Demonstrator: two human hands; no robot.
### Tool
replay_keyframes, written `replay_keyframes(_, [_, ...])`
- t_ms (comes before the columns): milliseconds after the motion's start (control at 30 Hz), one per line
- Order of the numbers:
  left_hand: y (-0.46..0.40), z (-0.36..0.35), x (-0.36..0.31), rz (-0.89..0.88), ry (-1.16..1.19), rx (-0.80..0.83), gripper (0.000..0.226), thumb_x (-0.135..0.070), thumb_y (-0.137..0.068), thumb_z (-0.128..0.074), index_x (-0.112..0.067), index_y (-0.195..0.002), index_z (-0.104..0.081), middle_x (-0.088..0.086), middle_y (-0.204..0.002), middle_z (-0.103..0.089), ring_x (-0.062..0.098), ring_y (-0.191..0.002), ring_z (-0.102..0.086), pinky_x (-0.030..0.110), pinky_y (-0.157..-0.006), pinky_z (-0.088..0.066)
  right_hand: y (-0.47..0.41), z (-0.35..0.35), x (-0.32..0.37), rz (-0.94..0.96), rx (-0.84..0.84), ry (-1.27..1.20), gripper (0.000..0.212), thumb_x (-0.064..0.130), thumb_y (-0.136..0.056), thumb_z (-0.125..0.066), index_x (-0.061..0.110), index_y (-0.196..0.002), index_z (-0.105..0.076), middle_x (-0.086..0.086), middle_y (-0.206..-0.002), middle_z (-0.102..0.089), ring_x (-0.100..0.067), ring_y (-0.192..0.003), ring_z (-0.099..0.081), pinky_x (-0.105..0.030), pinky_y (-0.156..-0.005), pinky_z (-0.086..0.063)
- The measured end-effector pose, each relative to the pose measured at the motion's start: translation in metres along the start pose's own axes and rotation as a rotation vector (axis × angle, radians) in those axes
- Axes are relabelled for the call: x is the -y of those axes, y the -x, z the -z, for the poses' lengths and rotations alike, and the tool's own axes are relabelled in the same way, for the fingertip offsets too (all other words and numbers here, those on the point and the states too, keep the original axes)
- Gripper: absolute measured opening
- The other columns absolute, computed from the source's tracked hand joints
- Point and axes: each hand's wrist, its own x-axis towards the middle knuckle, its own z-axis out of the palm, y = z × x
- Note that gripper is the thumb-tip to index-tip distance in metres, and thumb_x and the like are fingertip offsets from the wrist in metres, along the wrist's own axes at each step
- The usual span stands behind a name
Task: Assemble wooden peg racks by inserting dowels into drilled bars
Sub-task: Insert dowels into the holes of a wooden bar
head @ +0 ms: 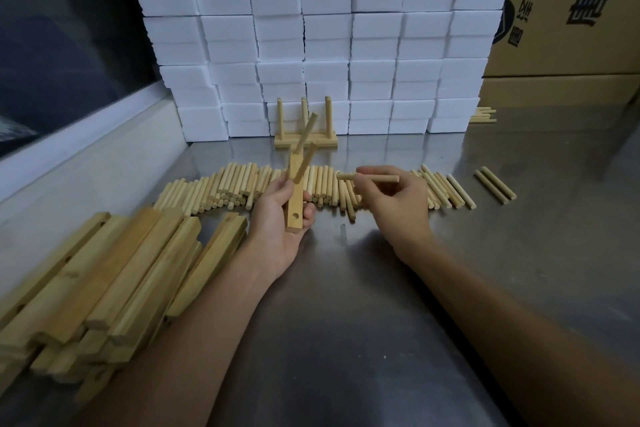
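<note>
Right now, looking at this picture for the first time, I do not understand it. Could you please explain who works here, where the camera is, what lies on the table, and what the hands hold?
No machine is here: a person works with two bare hands. The single picture comes from a camera worn on the person's head, looking forward and down.

The left hand holds a drilled wooden bar upright. Two dowels already stick out of its upper part, and one hole near the bottom is empty. The right hand holds one loose dowel sideways.

On the metal table lie a row of loose dowels, and at the left a pile of bars. Further back stands a finished rack with upright pegs, before a wall of white boxes.
</note>
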Motion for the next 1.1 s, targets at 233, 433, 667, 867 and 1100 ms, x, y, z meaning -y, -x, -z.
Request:
replay_keyframes(233, [0.002, 0.001, -0.001, -0.016, -0.009, 0.04, 0.025, -0.009, -0.103, -0.037, -0.012, -0.119, -0.057, 0.007, -0.066, -0.054, 0.015, -0.049, -0.044, 0.023, -0.045, -0.034, 0.003, -0.009, 0.004, -0.288, 0.399, -0.316, 0.018, 0.017, -0.091, -0.068, 0.001, -0.083, -0.07, -0.008, -0.069, -0.067, -0.013, -0.055, -0.057, -0.022, -0.05, -0.042])
replay_keyframes(433, [0.003, 0.002, -0.001, -0.015, -0.014, 0.059, 0.027, -0.013, -0.104, -0.037, -0.017, -0.113, -0.062, 0.008, -0.069, -0.053, 0.02, -0.055, -0.051, 0.027, -0.048, -0.042, 0.012, -0.014, 0.008, -0.141, 0.508, -0.151, 0.02, 0.022, -0.087, -0.072, 0.004, -0.08, -0.073, -0.01, -0.069, -0.07, -0.015, -0.057, -0.06, -0.023, -0.05, -0.04])
replay_keyframes(667, [0.0, 0.002, 0.001, -0.012, -0.093, 0.037, 0.036, -0.013, -0.105, -0.036, -0.017, -0.135, -0.055, 0.01, -0.083, -0.054, 0.013, -0.057, -0.049, 0.025, -0.05, -0.036, 0.013, -0.016, 0.011, -0.043, 0.471, -0.098, 0.018, 0.009, -0.09, -0.068, -0.007, -0.084, -0.071, 0.001, -0.065, -0.07, -0.01, -0.053, -0.061, -0.016, -0.049, -0.045])
replay_keyframes(867, [0.006, -0.002, 0.0, -0.005, -0.078, -0.013, 0.043, -0.012, -0.104, -0.04, -0.024, -0.145, -0.046, 0.014, -0.108, -0.061, 0.014, -0.07, -0.056, 0.021, -0.049, -0.048, 0.011, -0.019, 0.02, 0.089, 0.49, 0.091, 0.014, 0.005, -0.087, -0.073, -0.007, -0.092, -0.069, -0.01, -0.075, -0.073, -0.013, -0.066, -0.071, -0.026, -0.064, -0.057])
replay_keyframes(1100, [0.004, -0.003, 0.003, -0.05, -0.092, -0.046, 0.044, -0.009, -0.104, -0.042, -0.022, -0.146, -0.046, 0.001, -0.094, -0.069, 0.027, -0.09, -0.064, 0.035, -0.072, -0.054, 0.012, -0.015, 0.029, 0.2, 0.526, 0.319, 0.012, 0.013, -0.084, -0.078, 0.004, -0.092, -0.075, -0.005, -0.079, -0.075, -0.011, -0.069, -0.072, -0.03, -0.069, -0.061])
